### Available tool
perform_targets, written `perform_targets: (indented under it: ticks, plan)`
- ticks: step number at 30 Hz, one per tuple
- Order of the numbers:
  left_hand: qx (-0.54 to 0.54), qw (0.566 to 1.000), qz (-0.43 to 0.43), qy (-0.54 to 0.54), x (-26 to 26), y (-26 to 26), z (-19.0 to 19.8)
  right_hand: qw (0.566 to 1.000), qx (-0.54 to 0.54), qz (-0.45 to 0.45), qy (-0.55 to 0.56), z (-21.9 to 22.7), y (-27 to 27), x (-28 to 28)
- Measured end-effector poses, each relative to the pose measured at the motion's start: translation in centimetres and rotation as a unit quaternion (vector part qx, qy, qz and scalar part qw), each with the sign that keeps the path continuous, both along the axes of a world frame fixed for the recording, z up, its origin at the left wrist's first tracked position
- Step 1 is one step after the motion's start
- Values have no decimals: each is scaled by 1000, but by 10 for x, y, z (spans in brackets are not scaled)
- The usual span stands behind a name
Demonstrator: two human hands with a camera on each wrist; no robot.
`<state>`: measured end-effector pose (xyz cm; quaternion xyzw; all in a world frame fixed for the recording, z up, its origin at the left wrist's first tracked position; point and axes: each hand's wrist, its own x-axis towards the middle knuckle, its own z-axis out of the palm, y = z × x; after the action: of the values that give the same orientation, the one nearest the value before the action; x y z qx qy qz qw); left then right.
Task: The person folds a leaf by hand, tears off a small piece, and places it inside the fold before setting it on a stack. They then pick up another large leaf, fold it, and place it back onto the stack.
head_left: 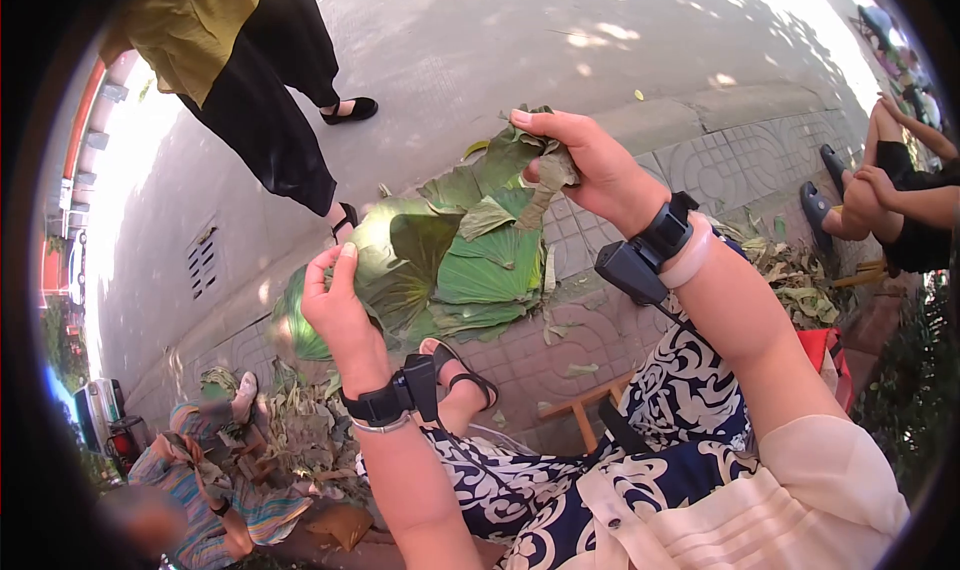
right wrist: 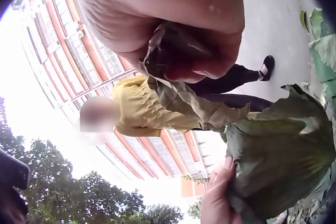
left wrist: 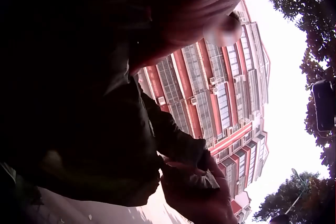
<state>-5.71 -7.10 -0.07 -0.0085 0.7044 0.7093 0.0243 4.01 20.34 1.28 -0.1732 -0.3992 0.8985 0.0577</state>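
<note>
A large green lotus leaf [head_left: 410, 255] is stretched between the two hands in the head view, darker toward its middle. At its near left edge, the left hand [head_left: 345, 315] pinches it between thumb and fingers. The right hand [head_left: 600, 175] grips the far right edge, where a dry, greyish-brown crumpled part [right wrist: 194, 106] hangs from the curled fingers. Behind and below lie more flat green lotus leaves [head_left: 495, 270], partly covered by the held one. In the left wrist view the leaf is a dark shape, with the right hand [left wrist: 197, 192] beyond it.
A person in a yellow top and black trousers [head_left: 270, 120] stands on the pavement [head_left: 450, 60] ahead. Dry leaf scraps [head_left: 300, 425] lie at the lower left beside a seated person in stripes [head_left: 240, 490]. More scraps [head_left: 800, 280] and another seated person's legs [head_left: 880, 200] are at right.
</note>
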Motion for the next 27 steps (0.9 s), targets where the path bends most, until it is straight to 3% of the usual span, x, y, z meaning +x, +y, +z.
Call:
perform_targets:
  ticks: [5,12,15,19,23,27]
  plan:
    - [24,997,71,8,-10,-22,11,1000,-10,-17,-1,-9,7,-4]
    - [32,998,41,-36,-27,-34,5,996,-76,-45,-1,-20,8,-9]
    - [22,998,51,-40,-23,-26,9,996,-48,-71,13,-27,20,-11]
    - [47,997,37,-41,-21,-25,9,989,12,-126,-82,-22,65,4]
    - [65,997,-1,-46,-18,-26,5,965,129,-195,-116,-4,128,60]
    - [73,997,15,-29,-26,-22,-6,929,187,-273,-166,-10,187,167]
